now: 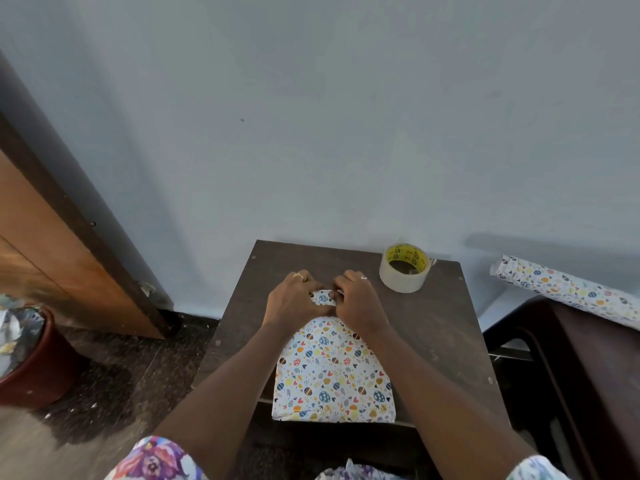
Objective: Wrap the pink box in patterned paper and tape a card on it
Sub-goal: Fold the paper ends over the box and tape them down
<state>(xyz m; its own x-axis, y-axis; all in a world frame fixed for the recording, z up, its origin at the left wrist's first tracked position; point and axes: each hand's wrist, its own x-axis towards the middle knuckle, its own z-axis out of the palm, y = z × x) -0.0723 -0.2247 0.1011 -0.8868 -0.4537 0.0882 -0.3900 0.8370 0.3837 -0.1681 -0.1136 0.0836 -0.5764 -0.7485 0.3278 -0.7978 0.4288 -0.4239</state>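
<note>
A box covered in white patterned paper [332,372] lies on a small dark table [436,327]; no pink shows. At its far end a paper flap [322,297] sticks up between my hands. My left hand [294,299] and my right hand [356,299] both curl round that far end and pinch the flap, thumbs meeting over it. Both hands wear a ring. I see no card.
A roll of clear tape [405,268] with a yellow core stands at the table's far right corner. A roll of the same patterned paper [568,289] lies on a dark surface to the right. A red pot [31,358] stands on the floor at left, by a wooden door.
</note>
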